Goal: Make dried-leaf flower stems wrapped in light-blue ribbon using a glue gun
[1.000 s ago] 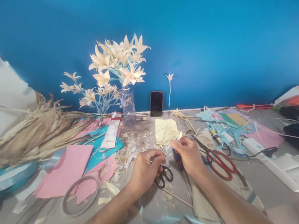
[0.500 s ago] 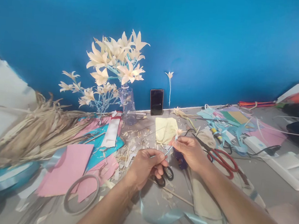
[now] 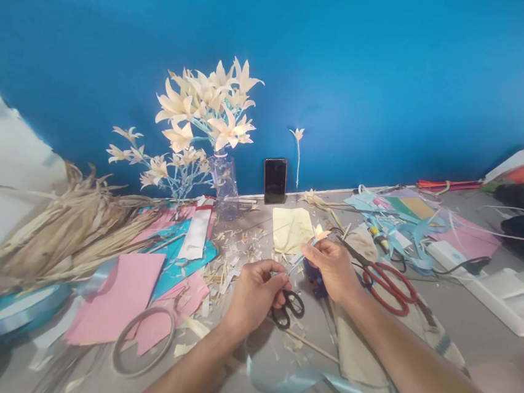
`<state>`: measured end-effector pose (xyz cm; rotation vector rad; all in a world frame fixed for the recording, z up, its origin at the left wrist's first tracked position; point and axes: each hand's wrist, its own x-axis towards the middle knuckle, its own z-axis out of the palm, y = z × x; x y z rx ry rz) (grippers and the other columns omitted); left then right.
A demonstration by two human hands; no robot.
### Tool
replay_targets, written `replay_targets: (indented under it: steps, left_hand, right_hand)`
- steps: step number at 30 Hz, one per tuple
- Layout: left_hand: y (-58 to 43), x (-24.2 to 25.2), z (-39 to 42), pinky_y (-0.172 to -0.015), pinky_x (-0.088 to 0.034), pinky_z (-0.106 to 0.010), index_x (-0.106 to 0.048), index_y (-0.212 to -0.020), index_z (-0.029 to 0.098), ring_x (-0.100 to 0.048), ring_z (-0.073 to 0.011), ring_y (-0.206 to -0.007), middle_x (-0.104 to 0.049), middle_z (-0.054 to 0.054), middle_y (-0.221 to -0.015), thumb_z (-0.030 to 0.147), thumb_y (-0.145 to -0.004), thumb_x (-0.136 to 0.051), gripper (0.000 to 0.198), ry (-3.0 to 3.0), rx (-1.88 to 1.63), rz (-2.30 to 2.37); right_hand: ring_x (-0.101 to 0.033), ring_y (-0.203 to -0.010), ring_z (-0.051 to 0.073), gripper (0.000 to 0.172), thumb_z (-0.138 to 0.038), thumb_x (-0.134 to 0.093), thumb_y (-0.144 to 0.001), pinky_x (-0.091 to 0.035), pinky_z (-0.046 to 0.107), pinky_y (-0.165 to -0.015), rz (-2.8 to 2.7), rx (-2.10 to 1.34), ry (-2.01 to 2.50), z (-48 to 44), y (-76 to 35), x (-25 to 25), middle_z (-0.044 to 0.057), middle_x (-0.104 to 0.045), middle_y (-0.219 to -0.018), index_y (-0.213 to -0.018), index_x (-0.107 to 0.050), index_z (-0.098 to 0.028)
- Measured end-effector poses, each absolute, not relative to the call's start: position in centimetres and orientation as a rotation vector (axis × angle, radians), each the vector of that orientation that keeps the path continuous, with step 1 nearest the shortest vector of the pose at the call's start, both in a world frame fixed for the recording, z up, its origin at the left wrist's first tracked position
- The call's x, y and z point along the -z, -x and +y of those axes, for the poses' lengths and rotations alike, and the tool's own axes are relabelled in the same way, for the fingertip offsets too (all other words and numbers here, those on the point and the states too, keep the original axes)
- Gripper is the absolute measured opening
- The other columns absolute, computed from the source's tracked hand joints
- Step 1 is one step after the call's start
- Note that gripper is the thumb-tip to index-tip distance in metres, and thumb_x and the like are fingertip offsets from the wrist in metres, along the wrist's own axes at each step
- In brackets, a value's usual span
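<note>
My right hand (image 3: 333, 268) is closed in a pinch on the stem of a small cream artificial flower (image 3: 320, 233), just below its petals. A thin light blue strip (image 3: 297, 265) runs from that stem down to my left hand (image 3: 257, 292), whose thumb and forefinger are pinched together on it. Below my left hand a light blue ribbon (image 3: 290, 384) hangs and curls over the table. Black-handled scissors (image 3: 289, 310) lie beside my left fingers, their blades hidden. Behind the flower is a pale yellow cloth-like square (image 3: 290, 229).
Cream flowers (image 3: 215, 105) stand in a clear bottle (image 3: 224, 187) at the back left, near a phone (image 3: 275, 180). Red-handled scissors (image 3: 392, 289) and a white power strip (image 3: 480, 288) lie right. Pink sheets (image 3: 116, 297), a tape ring (image 3: 143, 341) and dried husks (image 3: 78, 222) lie left.
The small flower has turned and leans further right, with its petals showing more plainly. My right hand has shifted slightly right and down; both hands keep their pinches.
</note>
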<state>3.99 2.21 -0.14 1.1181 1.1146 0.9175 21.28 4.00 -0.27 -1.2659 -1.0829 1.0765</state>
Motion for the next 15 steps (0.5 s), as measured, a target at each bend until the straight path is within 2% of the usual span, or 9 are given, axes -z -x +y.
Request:
replay_targets:
  steps: [4, 6, 10, 15]
  left_hand:
    - [-3.5, 0.3, 2.6, -0.036, -0.041, -0.019, -0.066, -0.071, 0.013, -0.048, -0.0065, -0.035, -0.069, -0.003, -0.059, 0.034, -0.065, -0.078, 0.025, -0.965, -0.858, 0.945]
    - [-3.4, 0.3, 2.6, -0.036, -0.038, -0.018, -0.066, -0.07, 0.012, -0.047, -0.0056, -0.034, -0.068, -0.003, -0.059, 0.035, -0.064, -0.08, 0.027, -0.923, -0.828, 0.879]
    - [-3.4, 0.3, 2.6, -0.034, -0.035, -0.018, -0.066, -0.069, 0.012, -0.047, -0.0055, -0.033, -0.069, -0.004, -0.059, 0.036, -0.066, -0.08, 0.028, -0.906, -0.778, 0.843]
    - [-3.8, 0.1, 2.3, -0.036, -0.039, -0.019, -0.067, -0.075, 0.014, -0.049, -0.0079, -0.036, -0.071, -0.004, -0.063, 0.034, -0.07, -0.073, 0.021, -1.053, -0.864, 1.01]
  right_hand:
    - [-0.04, -0.059, 0.011, 0.037, -0.053, -0.078, -0.073, -0.029, 0.025, -0.054, -1.157, -1.36, 0.975, 4.3, -22.3, 0.6, -0.001, -0.053, -0.07, -0.084, -0.072, -0.018]
    - [-0.041, -0.06, 0.012, 0.037, -0.05, -0.078, -0.075, -0.03, 0.026, -0.056, -1.204, -1.401, 0.962, 4.4, -22.8, 0.9, 0.0, -0.054, -0.07, -0.091, -0.075, -0.017]
    - [-0.036, -0.057, 0.011, 0.035, -0.05, -0.076, -0.078, -0.024, 0.027, -0.055, -1.28, -1.332, 1.017, 4.5, -23.1, 1.2, -0.004, -0.045, -0.057, -0.086, -0.078, -0.016]
    - [-0.036, -0.055, 0.01, 0.033, -0.047, -0.084, -0.067, -0.023, 0.026, -0.054, -1.144, -1.25, 1.078, 4.5, -22.3, 0.9, -0.004, -0.047, -0.055, -0.068, -0.072, -0.016]
